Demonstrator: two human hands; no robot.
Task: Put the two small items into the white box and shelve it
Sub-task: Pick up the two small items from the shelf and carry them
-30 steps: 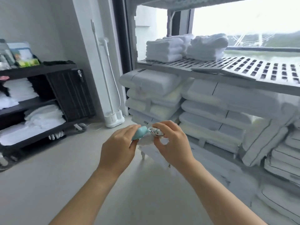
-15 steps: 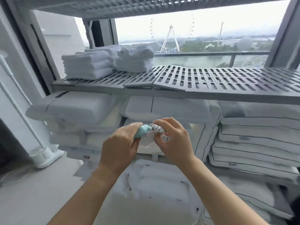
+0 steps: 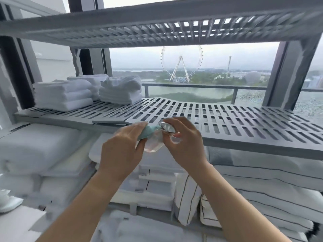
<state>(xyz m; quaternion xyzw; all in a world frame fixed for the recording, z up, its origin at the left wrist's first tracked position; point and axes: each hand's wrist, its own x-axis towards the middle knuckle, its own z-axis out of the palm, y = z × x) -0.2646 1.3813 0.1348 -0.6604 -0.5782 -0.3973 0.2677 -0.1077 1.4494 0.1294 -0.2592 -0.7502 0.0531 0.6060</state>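
Spotter: Your view has swung off the floor and the left of the room. You now face the shelf (image 3: 244, 123) square on, and your hands have come up to its near edge.

Checker: The hold is the same as a second ago, though. Your left hand (image 3: 122, 151) pinches the teal item (image 3: 148, 132) and your right hand (image 3: 185, 142) pinches the shiny item (image 3: 167, 128). The two items touch each other at the centre, just in front of the shelf's edge.

Spotter: So nothing is boxed yet. A pale thing (image 3: 154, 145) hangs between your hands under both items. I cannot tell whether it is the white box or only wrapping.

Checker: My read is that you have reached the shelving spot with the packing step not yet done. The bare slats to the right of the towels (image 3: 64, 95) look like room for the box.

Spotter: The teal item's long axis runs from low left to high right. Its narrow end points right, at the shiny item, and its fat end is buried in your left fingers.

Checker: The shiny item is an oval. Its long axis tilts from upper left down to the right, with its broad face turned toward you.
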